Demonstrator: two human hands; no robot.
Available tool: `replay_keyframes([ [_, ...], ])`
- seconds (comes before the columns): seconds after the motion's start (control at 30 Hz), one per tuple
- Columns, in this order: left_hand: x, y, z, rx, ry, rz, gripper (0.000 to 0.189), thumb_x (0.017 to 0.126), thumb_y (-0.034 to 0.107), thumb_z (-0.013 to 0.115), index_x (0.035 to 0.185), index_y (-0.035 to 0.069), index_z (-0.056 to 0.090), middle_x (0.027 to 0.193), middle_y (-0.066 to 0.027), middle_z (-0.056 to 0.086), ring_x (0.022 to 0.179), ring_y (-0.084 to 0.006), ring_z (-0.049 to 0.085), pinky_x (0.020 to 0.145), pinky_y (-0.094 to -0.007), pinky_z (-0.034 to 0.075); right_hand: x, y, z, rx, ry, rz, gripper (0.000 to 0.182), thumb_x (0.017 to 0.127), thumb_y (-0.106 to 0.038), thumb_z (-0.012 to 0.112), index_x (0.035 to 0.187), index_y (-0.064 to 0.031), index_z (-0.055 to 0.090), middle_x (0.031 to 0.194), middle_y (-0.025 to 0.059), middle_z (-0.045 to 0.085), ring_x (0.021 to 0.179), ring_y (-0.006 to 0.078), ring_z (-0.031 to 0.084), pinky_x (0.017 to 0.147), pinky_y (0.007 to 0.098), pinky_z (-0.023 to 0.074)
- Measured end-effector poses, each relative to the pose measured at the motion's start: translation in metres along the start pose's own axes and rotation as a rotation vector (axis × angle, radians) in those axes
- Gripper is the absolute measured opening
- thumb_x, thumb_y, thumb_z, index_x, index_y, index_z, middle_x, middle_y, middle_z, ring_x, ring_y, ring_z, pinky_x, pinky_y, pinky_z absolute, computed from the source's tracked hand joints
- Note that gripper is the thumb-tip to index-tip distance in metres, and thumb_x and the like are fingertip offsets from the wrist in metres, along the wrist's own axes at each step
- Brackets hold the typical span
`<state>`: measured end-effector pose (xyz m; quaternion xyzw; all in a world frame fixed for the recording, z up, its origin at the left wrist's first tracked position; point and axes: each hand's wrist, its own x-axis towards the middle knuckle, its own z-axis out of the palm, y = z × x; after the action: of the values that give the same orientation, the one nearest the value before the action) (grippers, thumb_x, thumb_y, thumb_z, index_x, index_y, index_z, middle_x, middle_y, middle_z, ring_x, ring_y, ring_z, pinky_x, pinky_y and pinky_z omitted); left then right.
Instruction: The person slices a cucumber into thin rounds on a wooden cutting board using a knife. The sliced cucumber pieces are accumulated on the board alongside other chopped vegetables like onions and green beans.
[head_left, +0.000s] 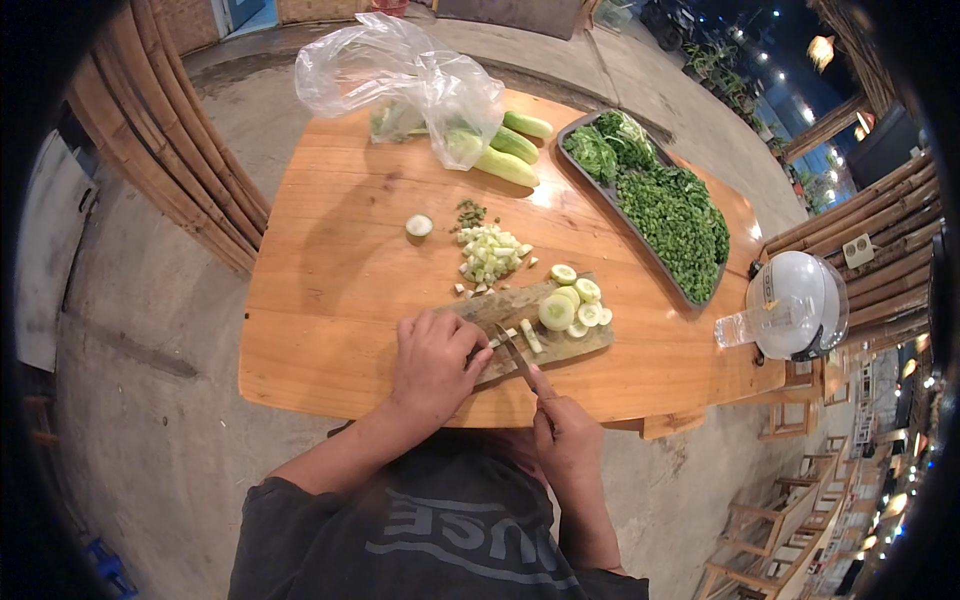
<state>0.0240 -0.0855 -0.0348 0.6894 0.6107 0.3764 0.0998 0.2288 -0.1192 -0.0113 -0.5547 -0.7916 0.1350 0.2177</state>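
Observation:
My right hand (568, 435) grips a kitchen knife (517, 354) by its handle, with the blade over a wooden cutting board (525, 296). My left hand (439, 360) rests on the board's left end, its fingertips and thumb around a small cucumber strip beside the blade; the fingers partly hide it. Another cut cucumber strip (531, 336) lies just right of the knife. Several round cucumber slices (559, 311) are gathered at the board's right end. Beyond the board sits a heap of diced cucumber (491, 253) on the wooden table (330, 262).
Whole cucumbers (506, 166) lie by a clear plastic bag (457, 97) at the table's far side. A dark tray (600, 196) holds chopped greens (675, 225). Left of the dice are a cucumber end (418, 225) and green scraps (470, 214). A white rounded appliance (799, 300) stands at the right.

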Motion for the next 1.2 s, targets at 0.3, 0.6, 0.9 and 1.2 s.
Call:
replay_keyframes([
  [0.3, -0.002, 0.000, 0.002, -0.005, 0.000, -0.014, 0.014, 0.080, 0.019, 0.081, 0.087, 0.012, 0.071, 0.088, -0.0034, 0.061, 0.096, -0.0253, 0.057, 0.088, -0.0413, 0.038, -0.002, -0.011, -0.006, -0.073, -0.066, -0.011, 0.061, 0.086, -0.004, 0.068, 0.143, -0.0247, 0.062, 0.068, 0.0086, 0.051, 0.058, 0.0250, 0.057, 0.057, 0.0399, 0.0491],
  [0.6, -0.001, 0.001, 0.003, -0.019, 0.000, -0.007, 0.013, 0.080, 0.018, 0.080, 0.085, 0.012, 0.070, 0.088, -0.0041, 0.062, 0.096, -0.0259, 0.058, 0.088, -0.0417, 0.039, -0.001, -0.011, -0.003, -0.176, -0.076, -0.025, 0.061, 0.086, -0.008, 0.069, 0.144, -0.0264, 0.060, 0.069, 0.0079, 0.053, 0.055, 0.0262, 0.057, 0.054, 0.0391, 0.0503],
  [0.9, 0.011, 0.011, 0.007, -0.002, -0.040, -0.001, 0.023, 0.080, 0.021, 0.081, 0.097, 0.011, 0.068, 0.092, -0.0078, 0.063, 0.098, -0.0299, 0.059, 0.089, -0.0442, 0.043, 0.000, 0.009, -0.027, 0.460, 0.013, 0.182, 0.047, 0.094, 0.003, 0.060, 0.138, -0.0132, 0.065, 0.071, 0.0071, 0.049, 0.066, 0.0099, 0.049, 0.064, 0.0256, 0.0448],
  [1.2, 0.026, 0.015, 0.021, 0.061, -0.160, 0.048, 0.018, 0.085, 0.016, 0.075, 0.096, 0.007, 0.065, 0.095, -0.0137, 0.061, 0.093, -0.0344, 0.063, 0.080, -0.0460, 0.051, -0.019, 0.029, -0.029, 0.465, 0.118, 0.197, 0.046, 0.094, 0.002, 0.061, 0.138, -0.0121, 0.065, 0.073, 0.0106, 0.054, 0.065, 0.0111, 0.049, 0.064, 0.0261, 0.0454],
])
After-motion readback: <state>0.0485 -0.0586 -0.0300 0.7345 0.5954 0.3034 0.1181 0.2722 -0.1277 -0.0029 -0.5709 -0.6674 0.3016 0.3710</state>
